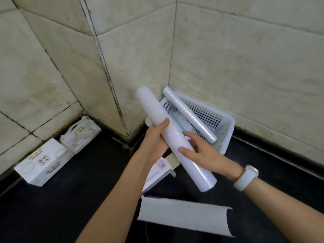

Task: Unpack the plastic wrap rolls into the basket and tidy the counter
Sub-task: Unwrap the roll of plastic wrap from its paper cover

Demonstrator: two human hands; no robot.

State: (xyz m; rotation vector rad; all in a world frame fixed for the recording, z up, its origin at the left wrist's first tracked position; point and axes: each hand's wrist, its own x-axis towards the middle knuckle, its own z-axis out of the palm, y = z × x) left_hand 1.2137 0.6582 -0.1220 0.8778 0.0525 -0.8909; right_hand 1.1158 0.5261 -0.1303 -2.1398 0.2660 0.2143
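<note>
A long white plastic wrap roll (154, 109) slants in the air over the counter, its far end up toward the wall corner. My left hand (155, 137) grips its middle from the left. From the right, my right hand (199, 151) touches the roll with spread fingers; a white watch is on that wrist. Behind them, a white perforated basket (226, 127) sits in the corner. A thinner clear-wrapped roll (189, 114) leans across the basket, one end sticking up over the rim. A flat pack lies inside the basket.
An opened white carton (157, 172) lies on the black counter (70, 199) under my hands, and a curved white paper sheet (184, 214) lies nearer me. At the left wall stand a white printed box (43, 162) and a plastic-wrapped pack (80, 134). Tiled walls close in the corner.
</note>
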